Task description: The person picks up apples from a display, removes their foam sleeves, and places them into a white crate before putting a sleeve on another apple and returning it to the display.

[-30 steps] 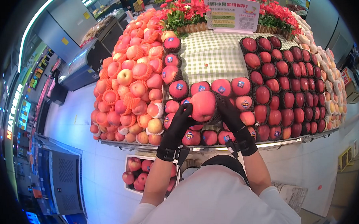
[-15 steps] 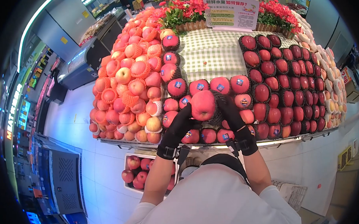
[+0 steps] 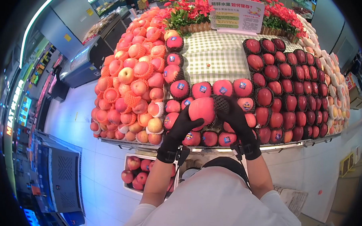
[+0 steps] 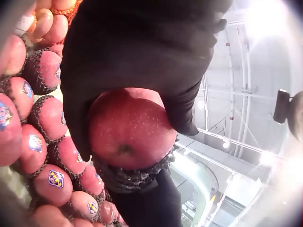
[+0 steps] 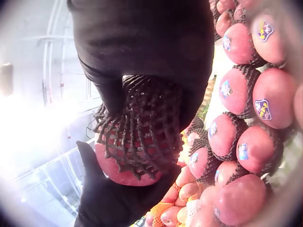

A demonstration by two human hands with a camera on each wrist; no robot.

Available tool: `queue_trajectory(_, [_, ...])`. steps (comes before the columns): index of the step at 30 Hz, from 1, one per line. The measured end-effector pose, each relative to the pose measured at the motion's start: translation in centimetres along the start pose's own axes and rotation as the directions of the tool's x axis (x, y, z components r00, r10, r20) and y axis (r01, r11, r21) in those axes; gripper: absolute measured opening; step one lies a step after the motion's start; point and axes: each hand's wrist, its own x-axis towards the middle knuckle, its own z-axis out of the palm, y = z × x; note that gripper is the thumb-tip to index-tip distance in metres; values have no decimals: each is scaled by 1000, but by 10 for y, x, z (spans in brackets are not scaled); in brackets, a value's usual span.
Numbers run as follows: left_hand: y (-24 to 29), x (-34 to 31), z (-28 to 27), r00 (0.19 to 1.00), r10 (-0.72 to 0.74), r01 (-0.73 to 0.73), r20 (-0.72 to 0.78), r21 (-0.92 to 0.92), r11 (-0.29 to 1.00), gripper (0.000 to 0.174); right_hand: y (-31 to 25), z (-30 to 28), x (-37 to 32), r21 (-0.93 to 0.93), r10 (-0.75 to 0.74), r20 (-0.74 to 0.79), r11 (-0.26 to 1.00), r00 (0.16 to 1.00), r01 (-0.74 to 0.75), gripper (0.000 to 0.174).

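Observation:
A large red apple [image 3: 201,110] is held up above the front rows of the fruit display. My left hand [image 3: 180,128], in a black glove, grips it from the left with thumb and fingers spread around it; the left wrist view shows the apple's [image 4: 132,127] dimpled end facing out. On the apple's other end sits a black foam net sleeve [image 5: 142,125]. My right hand [image 3: 238,119], also black-gloved, pinches this net from the right, with thumb and fingers curled about it. Stickered red apples [image 3: 201,89] in black nets lie just beyond both hands.
Apples in orange nets [image 3: 138,88] are heaped on the left, and dark red apples [image 3: 285,85] stand in rows on the right. Behind are a checked cloth [image 3: 211,60], a printed sign [image 3: 236,14] and red flowers. A white crate [image 3: 129,185] of apples is below.
The apple has turned so its dimpled end no longer faces the head camera. More of the black net shows on its right, by my right hand.

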Motion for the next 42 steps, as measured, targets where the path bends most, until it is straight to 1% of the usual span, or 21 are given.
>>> queue_trajectory(3, [9, -1, 10, 993, 118, -117, -12, 53, 992, 84, -4, -1, -3, -22, -32, 12, 999, 999, 33, 58])
queue_trajectory(6, [2, 0, 16, 974, 222, -216, -43, 113, 970, 96, 4, -6, -5, 0, -73, 20, 997, 997, 74, 61])
queue_trajectory(9, [0, -1, 19, 965, 260, -258, -39, 45, 965, 102, 11, -8, -4, 54, -97, 29, 994, 995, 96, 62])
queue_trajectory(11, [-4, 0, 24, 946, 320, -313, -52, 108, 944, 102, 21, -11, -3, 69, -110, 6, 992, 994, 109, 61])
queue_trajectory(15, [-5, -2, 34, 919, 382, -362, -93, 177, 915, 109, 34, -22, -5, 175, 63, -37, 983, 997, -55, 58])
queue_trajectory(17, [-6, -4, 37, 918, 386, -361, -94, 204, 910, 109, 37, -25, -9, 229, 133, -50, 966, 990, -118, 56])
queue_trajectory(20, [-3, -3, 42, 926, 371, -348, -74, 216, 912, 109, 29, -26, -14, 75, 34, 74, 996, 997, -40, 48])
queue_trajectory(23, [-5, -2, 47, 930, 362, -343, -60, 207, 916, 110, 46, -33, -14, 169, 89, 87, 980, 992, -102, 52])
queue_trajectory(24, [-7, -1, 49, 930, 362, -344, -58, 202, 917, 110, 47, -36, -15, 191, 87, 83, 976, 993, -101, 52])
queue_trajectory(27, [-25, 5, 49, 913, 403, -369, -58, 301, 879, 111, 47, -43, -19, 249, 83, 74, 964, 994, -99, 52])
queue_trajectory(29, [-28, 3, 56, 920, 383, -355, -86, 235, 905, 107, 42, -46, -22, 283, 86, 78, 953, 993, -105, 51])
queue_trajectory(30, [-25, 2, 60, 922, 374, -349, -101, 202, 915, 104, 40, -47, -23, 269, 99, 79, 956, 992, -117, 52])
queue_trajectory(33, [-13, -1, 75, 923, 357, -327, -144, 198, 924, 109, 34, -52, -24, 245, 136, 87, 957, 987, -153, 53])
queue_trajectory(35, [-20, -1, 79, 925, 358, -325, -127, 227, 918, 110, 30, -57, -26, 253, 167, 98, 949, 981, -186, 53])
queue_trajectory(36, [-25, 0, 80, 925, 362, -326, -120, 240, 914, 110, 32, -60, -26, 261, 159, 101, 948, 982, -181, 54])
queue_trajectory(39, [-40, -1, 87, 930, 322, -268, -175, 278, 923, 114, 45, -68, -28, 297, 143, 120, 939, 982, -173, 54])
queue_trajectory(42, [-41, -6, 99, 932, 290, -244, -219, 213, 946, 114, 54, -73, -30, 340, 139, 159, 922, 977, -186, 55])
